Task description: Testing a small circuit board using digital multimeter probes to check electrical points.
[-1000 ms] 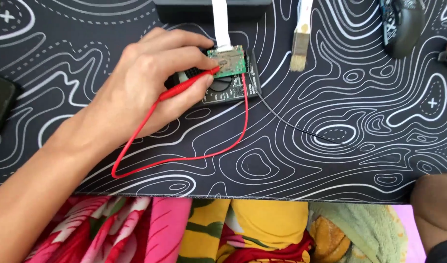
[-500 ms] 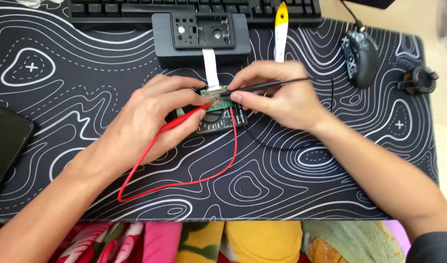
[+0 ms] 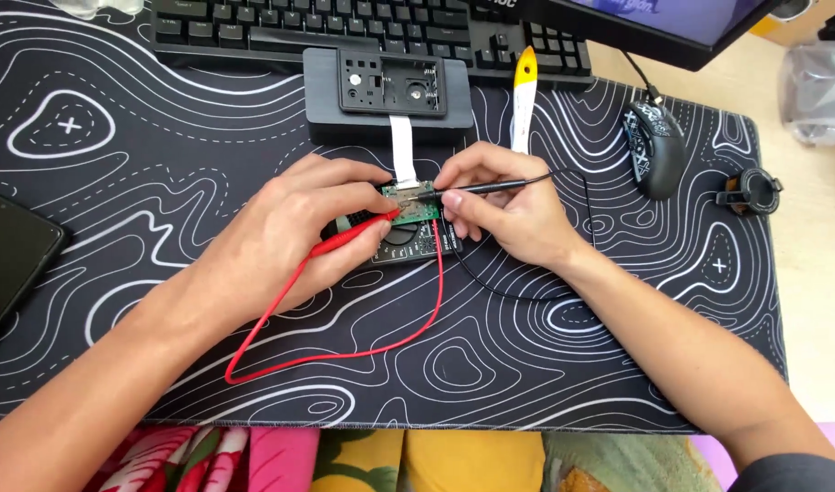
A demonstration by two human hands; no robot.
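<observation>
A small green circuit board (image 3: 420,206) lies on a black module (image 3: 419,246) in the middle of the desk mat. A white ribbon cable (image 3: 403,150) joins the board to a dark grey device (image 3: 390,96) behind it. My left hand (image 3: 295,232) grips a red test probe (image 3: 358,231) whose tip touches the board; its red lead (image 3: 363,346) loops toward me. My right hand (image 3: 499,205) grips a black test probe (image 3: 477,189), tip also on the board, with a thin black lead (image 3: 509,292) curving away.
A black mat with white contour lines (image 3: 618,364) covers the desk. A keyboard (image 3: 345,27) runs along the back, a mouse (image 3: 654,146) and a small round black part (image 3: 753,191) sit right. A dark phone (image 3: 8,260) lies left. A yellow-handled brush (image 3: 523,100) lies beside the device.
The view has pulled back toward me. A second ago only my left hand with the red probe was at the board; my right hand has come in with the black probe and touches the board.
</observation>
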